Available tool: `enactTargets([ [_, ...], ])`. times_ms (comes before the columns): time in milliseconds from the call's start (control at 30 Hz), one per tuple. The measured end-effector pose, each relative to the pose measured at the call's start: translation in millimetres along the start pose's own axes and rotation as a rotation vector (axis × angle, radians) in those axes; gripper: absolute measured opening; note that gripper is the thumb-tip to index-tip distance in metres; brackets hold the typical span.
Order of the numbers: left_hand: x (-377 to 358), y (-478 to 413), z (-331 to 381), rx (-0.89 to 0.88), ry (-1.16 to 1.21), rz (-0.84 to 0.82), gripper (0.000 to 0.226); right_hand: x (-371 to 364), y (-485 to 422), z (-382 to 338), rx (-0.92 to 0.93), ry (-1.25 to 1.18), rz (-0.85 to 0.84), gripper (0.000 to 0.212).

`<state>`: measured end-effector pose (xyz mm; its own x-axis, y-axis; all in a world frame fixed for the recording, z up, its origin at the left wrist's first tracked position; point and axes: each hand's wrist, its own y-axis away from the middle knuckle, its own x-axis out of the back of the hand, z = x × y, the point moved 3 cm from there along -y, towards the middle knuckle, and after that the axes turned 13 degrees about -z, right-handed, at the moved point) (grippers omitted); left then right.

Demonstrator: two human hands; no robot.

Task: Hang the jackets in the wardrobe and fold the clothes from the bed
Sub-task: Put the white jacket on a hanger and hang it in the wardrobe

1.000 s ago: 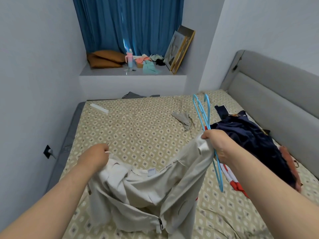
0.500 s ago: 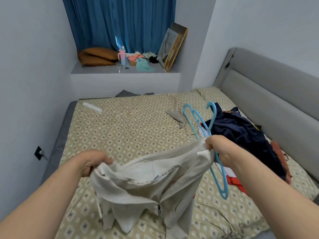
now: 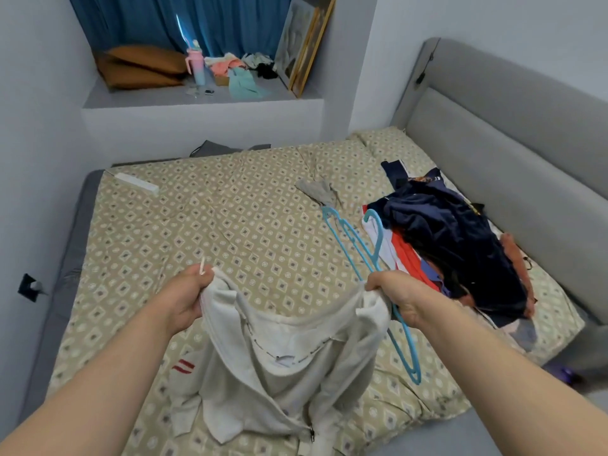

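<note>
My left hand (image 3: pixel 184 301) clenches one side of the white jacket (image 3: pixel 283 357) collar, my right hand (image 3: pixel 398 297) grips the other side plus blue hangers (image 3: pixel 362 245) — jacket draped over the bed (image 3: pixel 230 225), near edge; clothes pile (image 3: pixel 454 238) on the bed's right side.

Our one head-worn wide-angle camera looks forward and down, close above our left hand (image 3: pixel 183 301) and right hand (image 3: pixel 402 297), across the bed (image 3: pixel 230 225) toward the blue curtain (image 3: pixel 230 21).
</note>
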<state>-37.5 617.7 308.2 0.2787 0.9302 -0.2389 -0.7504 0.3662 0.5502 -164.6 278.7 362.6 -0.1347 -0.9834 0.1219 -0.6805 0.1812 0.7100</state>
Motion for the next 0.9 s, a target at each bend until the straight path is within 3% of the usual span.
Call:
enactTargets([
  [100, -9, -28, -2, 0.048, 0.088, 0.073, 0.019, 16, -33, -8, 0.015, -0.003, 0.022, 0.008],
  [300, -34, -88, -15, 0.584, -0.039, 0.023, 0.026, 56, -120, -17, -0.114, -0.007, -0.034, 0.007],
  [433, -42, -129, -22, 0.709, -0.082, 0.033, 0.035, 74, -181, -23, -0.185, 0.151, -0.099, 0.014],
  [633, -55, -220, -7, 0.288, 0.053, 0.176, 0.016, 86, -277, -49, -0.124, 0.037, -0.070, 0.004],
  [900, -30, -376, 38, -0.176, 0.168, 0.227, 0.028, 117, -438, -95, 0.242, 0.035, 0.166, 0.007],
])
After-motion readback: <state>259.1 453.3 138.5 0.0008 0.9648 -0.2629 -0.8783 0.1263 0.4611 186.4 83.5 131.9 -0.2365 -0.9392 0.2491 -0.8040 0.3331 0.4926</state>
